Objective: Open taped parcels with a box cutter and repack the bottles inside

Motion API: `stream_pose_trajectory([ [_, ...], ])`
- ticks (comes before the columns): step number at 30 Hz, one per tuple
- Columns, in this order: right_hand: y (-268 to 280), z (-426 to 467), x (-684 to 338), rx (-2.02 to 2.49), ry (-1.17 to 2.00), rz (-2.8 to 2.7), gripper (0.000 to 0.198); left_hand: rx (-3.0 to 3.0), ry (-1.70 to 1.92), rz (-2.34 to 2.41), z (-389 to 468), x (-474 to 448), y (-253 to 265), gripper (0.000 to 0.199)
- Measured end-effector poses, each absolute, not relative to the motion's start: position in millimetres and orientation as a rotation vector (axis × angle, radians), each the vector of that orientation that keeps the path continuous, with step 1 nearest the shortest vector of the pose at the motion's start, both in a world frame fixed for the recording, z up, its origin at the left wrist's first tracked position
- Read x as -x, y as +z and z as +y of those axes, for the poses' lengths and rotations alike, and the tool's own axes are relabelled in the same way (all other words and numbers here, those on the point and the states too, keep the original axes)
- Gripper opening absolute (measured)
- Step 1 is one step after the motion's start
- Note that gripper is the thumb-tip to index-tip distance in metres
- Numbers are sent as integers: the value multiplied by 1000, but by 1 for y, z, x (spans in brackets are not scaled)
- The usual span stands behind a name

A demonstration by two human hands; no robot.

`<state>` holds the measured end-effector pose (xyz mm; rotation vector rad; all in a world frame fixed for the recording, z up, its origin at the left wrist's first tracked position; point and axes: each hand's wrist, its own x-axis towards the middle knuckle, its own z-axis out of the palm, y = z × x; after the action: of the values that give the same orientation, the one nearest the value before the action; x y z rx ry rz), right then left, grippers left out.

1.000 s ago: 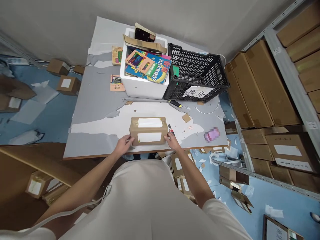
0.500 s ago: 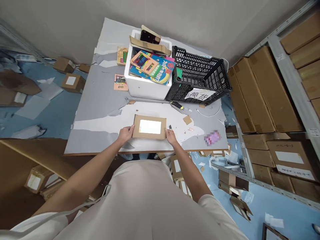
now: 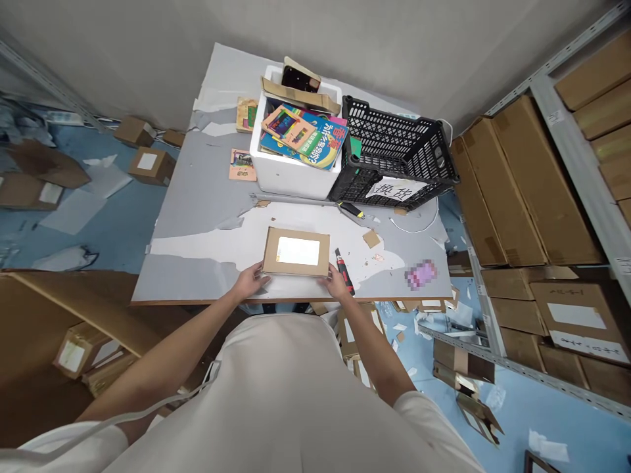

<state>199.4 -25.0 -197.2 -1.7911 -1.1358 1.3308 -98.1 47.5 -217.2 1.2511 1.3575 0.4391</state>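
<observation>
A small cardboard box [image 3: 276, 263] with a white label on top is at the near part of the table, between my two hands. My left hand [image 3: 249, 282] grips its near left corner, with the thumb along the front side. At the near right corner, my right hand [image 3: 336, 284] holds the box the same way. Some fingertips of both hands are hidden by the box. A red and black box cutter [image 3: 345, 270] lies just right of my right hand, apart from the box.
A white foam box [image 3: 296, 182] full of books stands at the back beside a black plastic crate [image 3: 355, 190]. A yellow and black tool [image 3: 351, 210] and a cardboard scrap [image 3: 371, 239] lie on the table [image 3: 182, 217]. Shelves with cartons [image 3: 522, 177] rise at the right.
My hands have slid toward me, from the box's sides to its near corners. The box's near side shows more now. The box cutter beside my right hand has come into fuller view.
</observation>
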Motion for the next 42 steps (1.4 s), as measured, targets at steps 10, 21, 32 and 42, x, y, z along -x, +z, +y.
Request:
stream_pose_trajectory([
  [10, -153, 8, -215, 1977, 953, -1478, 31, -1654, 455, 1565, 69, 83, -157, 50],
  [21, -162, 37, -224, 2073, 1053, -1432, 47, -1670, 371, 1796, 98, 64, -154, 53],
  [32, -193, -29, -248, 2650, 876, -1400, 51, -1665, 237, 1831, 100, 63, -147, 57],
  [42, -165, -30, -263, 2547, 902, -1401, 63, -2423, 658, 1255, 51, 64, -152, 41],
])
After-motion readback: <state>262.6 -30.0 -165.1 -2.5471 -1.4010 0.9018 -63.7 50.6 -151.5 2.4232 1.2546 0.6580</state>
